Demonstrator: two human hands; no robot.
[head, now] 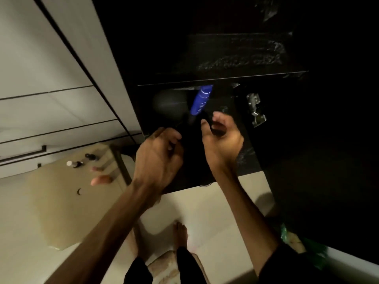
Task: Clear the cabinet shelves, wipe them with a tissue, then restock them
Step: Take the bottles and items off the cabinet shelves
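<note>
The black cabinet (225, 78) stands open and very dark inside. A blue bottle (200, 100) lies tilted on the lower shelf, beside a dark round object (169, 104). My left hand (159, 158) is at the shelf's front, below the round object, its fingers curled round a thin dark item that I cannot make out. My right hand (222, 138) is just right of the blue bottle, thumb and fingers curled round a small black object (216, 129). Crumpled dark plastic (242, 56) lies on the shelf above.
A metal door hinge (255, 111) sits right of my right hand. On the floor to the left, small bottles (74, 163) stand on a tan sheet (57, 201). White drawer fronts (41, 111) are left, a green bag (295, 240) lower right, and my feet (180, 234) below.
</note>
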